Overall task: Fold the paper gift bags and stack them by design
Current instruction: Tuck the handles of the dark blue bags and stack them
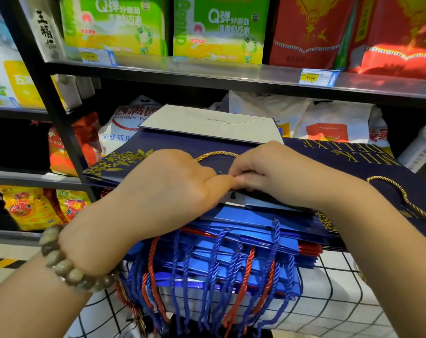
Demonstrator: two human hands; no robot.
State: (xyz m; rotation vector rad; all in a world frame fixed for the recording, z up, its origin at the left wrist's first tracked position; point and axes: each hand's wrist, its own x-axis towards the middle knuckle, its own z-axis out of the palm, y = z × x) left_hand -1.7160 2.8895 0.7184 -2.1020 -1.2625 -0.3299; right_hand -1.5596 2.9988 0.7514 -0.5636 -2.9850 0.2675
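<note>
Blue stack (243,230) lies folded underneath; left hand (163,189) and right hand (270,172) pinch navy bag (177,145) at near edge, flattening apparently unfinished.

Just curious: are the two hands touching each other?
Touching. The head view shows the thumb tip of the left hand meeting fingers of the right hand on the bag, no gap.
</note>
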